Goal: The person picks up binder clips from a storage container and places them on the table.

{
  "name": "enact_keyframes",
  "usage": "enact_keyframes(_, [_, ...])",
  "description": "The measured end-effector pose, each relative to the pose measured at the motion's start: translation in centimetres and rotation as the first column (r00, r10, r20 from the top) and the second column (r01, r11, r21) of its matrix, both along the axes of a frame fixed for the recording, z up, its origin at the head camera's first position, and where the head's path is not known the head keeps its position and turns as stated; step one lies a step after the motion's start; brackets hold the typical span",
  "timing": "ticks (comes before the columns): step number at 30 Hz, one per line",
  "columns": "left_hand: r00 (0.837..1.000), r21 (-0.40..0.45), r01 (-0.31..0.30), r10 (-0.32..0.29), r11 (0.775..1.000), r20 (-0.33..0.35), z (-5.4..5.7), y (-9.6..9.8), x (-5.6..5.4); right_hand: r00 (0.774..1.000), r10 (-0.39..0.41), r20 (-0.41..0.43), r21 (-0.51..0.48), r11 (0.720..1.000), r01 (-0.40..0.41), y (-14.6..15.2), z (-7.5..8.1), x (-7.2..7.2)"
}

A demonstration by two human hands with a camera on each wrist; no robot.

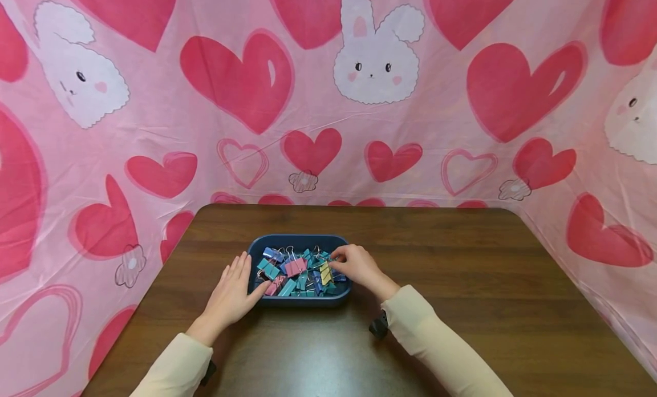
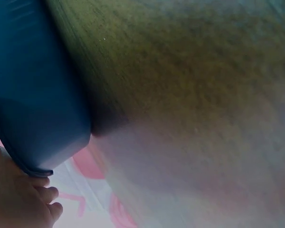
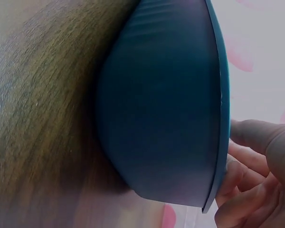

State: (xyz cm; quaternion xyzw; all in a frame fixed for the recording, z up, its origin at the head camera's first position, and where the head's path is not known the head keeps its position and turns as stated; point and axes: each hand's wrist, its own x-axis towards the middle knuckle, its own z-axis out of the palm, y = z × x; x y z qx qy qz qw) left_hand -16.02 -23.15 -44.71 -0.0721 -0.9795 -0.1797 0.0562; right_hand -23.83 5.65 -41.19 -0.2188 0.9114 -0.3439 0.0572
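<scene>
Here, left fingers [image 1: 238,267] straight against tray [image 1: 303,301], right fingers [image 1: 344,252] bent over clips [image 1: 295,267], hold unclear

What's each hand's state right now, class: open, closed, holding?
Left hand: open, touching the box.
Right hand: fingers bent over the clips; whether it pinches one cannot be told.

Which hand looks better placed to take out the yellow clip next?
Probably the right hand: its fingers reach over the tray, close beside that yellow clip. The left hand is at the tray's left end, farther away.
</scene>
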Motion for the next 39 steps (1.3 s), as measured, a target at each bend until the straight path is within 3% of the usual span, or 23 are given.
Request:
enact_keyframes(11, [1.0, -0.007, 0.004, -0.004, 1.0, 0.006, 0.0, 0.1, 0.1, 0.998, -0.025, 0.055, -0.077, 0.997, 0.03, -0.6, -0.1, -0.1])
enact_keyframes(16, [1.0, -0.002, 0.0, 0.0, 1.0, 0.005, 0.0, 0.0, 0.2, 0.994, -0.023, 0.106, -0.201, 0.979, 0.044, -0.5, 0.3, 0.1])
enact_keyframes(19, [1.0, -0.001, 0.0, 0.0, 1.0, 0.005, 0.0, 0.0, 0.2, 0.987, -0.02, 0.158, -0.311, 0.948, 0.069, -0.4, 0.7, 0.2])
enact_keyframes(28, [1.0, -0.004, 0.007, -0.007, 1.0, 0.013, 0.2, 0.2, 0.3, 0.983, -0.01, 0.185, -0.524, 0.845, 0.108, 0.5, 2.5, 0.0])
enact_keyframes(34, [1.0, -0.009, 0.007, -0.007, 1.0, 0.011, 0.2, 0.1, 0.2, 0.977, -0.076, 0.198, -0.604, 0.776, 0.183, 2.0, 3.5, -1.0])
enact_keyframes(39, [1.0, -0.005, 0.007, -0.007, 1.0, 0.008, 0.2, 0.1, 0.4, 0.966, -0.134, 0.222, -0.676, 0.693, 0.251, 3.4, 3.3, -2.3])
